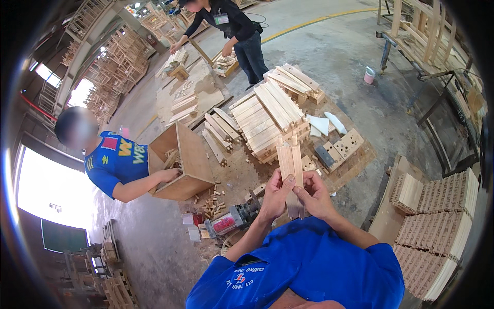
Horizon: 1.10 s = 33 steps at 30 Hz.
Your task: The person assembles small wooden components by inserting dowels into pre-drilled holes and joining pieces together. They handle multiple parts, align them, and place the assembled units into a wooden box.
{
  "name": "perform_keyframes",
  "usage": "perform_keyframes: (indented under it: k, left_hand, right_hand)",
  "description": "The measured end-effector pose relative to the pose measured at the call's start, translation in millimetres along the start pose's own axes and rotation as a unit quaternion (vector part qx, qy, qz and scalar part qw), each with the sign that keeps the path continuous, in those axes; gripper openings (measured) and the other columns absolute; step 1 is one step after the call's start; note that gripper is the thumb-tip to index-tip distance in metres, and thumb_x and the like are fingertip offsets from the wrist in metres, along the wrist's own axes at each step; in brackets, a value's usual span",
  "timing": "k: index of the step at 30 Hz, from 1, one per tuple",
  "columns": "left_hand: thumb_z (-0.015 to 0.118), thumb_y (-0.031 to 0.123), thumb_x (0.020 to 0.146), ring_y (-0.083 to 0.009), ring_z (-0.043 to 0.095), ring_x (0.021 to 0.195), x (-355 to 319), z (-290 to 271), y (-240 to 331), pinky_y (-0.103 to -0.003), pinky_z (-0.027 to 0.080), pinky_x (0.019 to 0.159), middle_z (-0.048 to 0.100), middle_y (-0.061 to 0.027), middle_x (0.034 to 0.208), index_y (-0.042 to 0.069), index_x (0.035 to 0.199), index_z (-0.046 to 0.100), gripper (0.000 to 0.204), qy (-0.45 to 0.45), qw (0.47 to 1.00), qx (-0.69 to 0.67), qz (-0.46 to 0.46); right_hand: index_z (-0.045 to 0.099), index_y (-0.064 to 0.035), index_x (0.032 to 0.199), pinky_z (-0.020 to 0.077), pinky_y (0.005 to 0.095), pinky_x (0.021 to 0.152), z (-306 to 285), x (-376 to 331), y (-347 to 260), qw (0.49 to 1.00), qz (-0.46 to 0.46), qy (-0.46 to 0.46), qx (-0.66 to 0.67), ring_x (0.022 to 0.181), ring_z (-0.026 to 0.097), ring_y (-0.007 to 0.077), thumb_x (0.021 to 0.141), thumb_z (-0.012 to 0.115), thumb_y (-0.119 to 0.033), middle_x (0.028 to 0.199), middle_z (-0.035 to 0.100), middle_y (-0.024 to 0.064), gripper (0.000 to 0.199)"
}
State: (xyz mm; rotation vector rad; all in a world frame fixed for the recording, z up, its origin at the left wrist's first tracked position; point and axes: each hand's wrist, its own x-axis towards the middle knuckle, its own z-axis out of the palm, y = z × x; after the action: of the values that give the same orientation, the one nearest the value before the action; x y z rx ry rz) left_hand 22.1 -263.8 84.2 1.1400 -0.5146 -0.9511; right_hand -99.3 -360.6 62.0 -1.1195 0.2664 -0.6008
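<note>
Close to my chest, both hands grip a few flat wooden slats (290, 160) held side by side, their far ends pointing away from me. My left hand (278, 196) wraps the slats from the left, its thumb lying across their face. From the other side, my right hand (314, 193) closes on the same slats, thumb pressed on top. Just beyond the slats stands a large stack of pale wooden pieces (254, 122) on the worktable. Drilled wooden blocks (351, 144) lie right of my hands. The slats' lower ends come near my blue shirt.
At left, a co-worker in blue reaches into a plywood box (194, 167). Short dowels (213, 206) and a power tool with a clear red-tinted cover (226, 224) lie near my left forearm. Another person stands beyond the table. Stacked slats (437, 221) fill the right side.
</note>
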Motion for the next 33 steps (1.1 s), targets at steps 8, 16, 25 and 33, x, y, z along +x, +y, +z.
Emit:
perform_keyframes:
  k: [8,16,25,33]
  left_hand:
    - [0.064,0.021,0.107,-0.0145,0.064,0.112,23.6,25.8,-9.8,-0.034,0.053,0.099,0.067,-0.0103,0.124,0.000,0.136,0.054,0.037,0.058,0.982,0.164,0.073]
    - [0.072,0.021,0.083,-0.0406,0.070,0.116,49.9,35.2,-17.2,-0.045,0.053,0.102,0.068,-0.0284,0.127,0.000,0.150,0.046,0.075,0.140,0.895,0.416,0.077]
    - [0.070,0.035,0.081,-0.0488,0.067,0.111,93.8,-31.8,-56.4,-0.053,0.054,0.096,0.068,-0.0324,0.120,0.004,0.146,0.042,0.077,-0.072,0.762,0.637,-0.090]
    - [0.069,0.041,0.085,-0.0448,0.066,0.114,121.6,-53.1,-87.8,-0.053,0.051,0.099,0.069,-0.0295,0.120,0.004,0.142,0.048,0.072,-0.149,0.733,0.647,-0.146]
  right_hand:
    - [0.052,-0.0044,0.127,0.0554,0.0306,0.086,-25.6,18.5,12.3,0.999,-0.010,0.010,-0.034,0.101,0.068,0.0127,0.103,0.067,-0.005,0.111,0.070,0.0069,0.028]
    - [0.052,-0.0018,0.125,0.0587,0.0418,0.078,-54.8,17.5,14.3,0.974,0.038,-0.046,-0.217,0.094,0.075,0.0354,0.096,0.072,-0.014,0.106,0.071,0.0227,0.037]
    - [0.067,0.0018,0.126,0.0588,0.0387,0.087,-124.8,24.0,5.3,0.934,0.203,-0.135,-0.261,0.099,0.074,0.0251,0.099,0.072,-0.023,0.113,0.075,0.0175,0.037]
    - [0.067,0.0022,0.127,0.0593,0.0367,0.087,-162.3,39.0,-4.4,0.933,0.209,-0.064,-0.286,0.097,0.074,0.0226,0.100,0.072,-0.022,0.109,0.076,0.0166,0.037]
